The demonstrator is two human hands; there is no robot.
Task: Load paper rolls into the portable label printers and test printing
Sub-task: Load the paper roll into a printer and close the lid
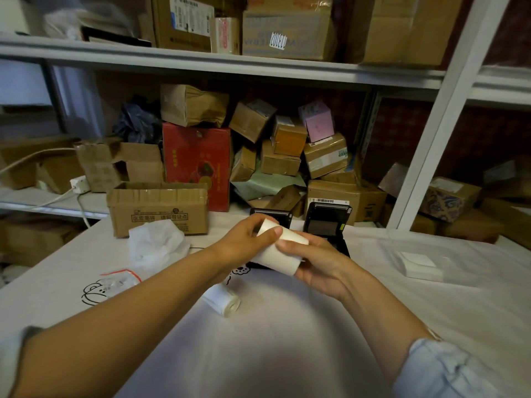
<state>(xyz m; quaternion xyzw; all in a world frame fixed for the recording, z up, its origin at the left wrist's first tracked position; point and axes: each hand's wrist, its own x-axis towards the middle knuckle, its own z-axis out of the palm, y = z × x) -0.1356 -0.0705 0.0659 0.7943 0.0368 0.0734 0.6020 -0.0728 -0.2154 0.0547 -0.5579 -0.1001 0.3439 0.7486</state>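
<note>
Both my hands hold one white paper roll (277, 257) above the table, in front of two black label printers. My left hand (247, 239) pinches its upper end with thumb and fingers. My right hand (314, 261) grips its lower part from the right. The left printer (274, 215) is mostly hidden behind my hands. The right printer (326, 222) stands with its lid raised. A second white paper roll (222, 303) lies on the white tablecloth (287, 340), below my left forearm.
An open cardboard box (158, 208) and crumpled white wrapping (156, 245) sit at the left. A small zip bag (120, 278) lies near the left forearm. A clear packet with white sheets (419, 265) is at the right. Shelves of stacked boxes (287, 150) stand behind.
</note>
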